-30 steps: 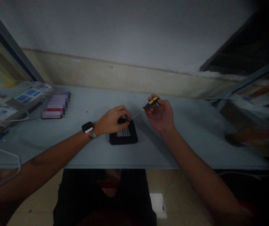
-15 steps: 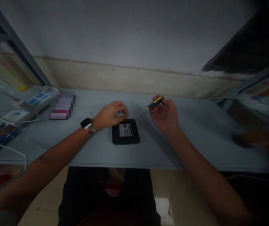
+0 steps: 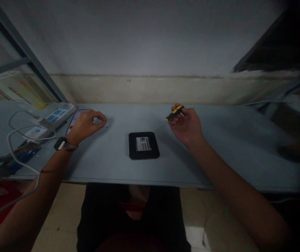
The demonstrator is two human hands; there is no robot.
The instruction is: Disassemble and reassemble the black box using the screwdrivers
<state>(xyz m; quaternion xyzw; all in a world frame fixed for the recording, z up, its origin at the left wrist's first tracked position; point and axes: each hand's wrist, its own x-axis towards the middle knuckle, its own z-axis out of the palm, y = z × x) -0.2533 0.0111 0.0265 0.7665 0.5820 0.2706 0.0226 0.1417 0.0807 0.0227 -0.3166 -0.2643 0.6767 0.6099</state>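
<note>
A flat black box (image 3: 134,144) with rounded corners and a white printed label (image 3: 143,144) lies on the grey table. My right hand (image 3: 185,124) is wrapped round the black and yellow handle of a screwdriver (image 3: 175,113), whose thin shaft slants down to the box's far right corner. Over the table to the left of the box, my left hand (image 3: 88,124) has thumb and forefinger pinched together; whatever may be between them is too small to make out. A tiny dark speck (image 3: 107,127) lies on the table beside those fingertips.
A phone (image 3: 74,120) lies partly behind my left hand. Further left are a white power strip (image 3: 58,115) with blue-marked sockets, looping white cables (image 3: 10,147) and a yellowish clear container (image 3: 38,101). A blurred dark object (image 3: 292,154) sits at the right.
My left hand has moved left, away from the black box and towards the phone. The view has shifted slightly. My right hand and the screwdriver have hardly moved relative to the box.
</note>
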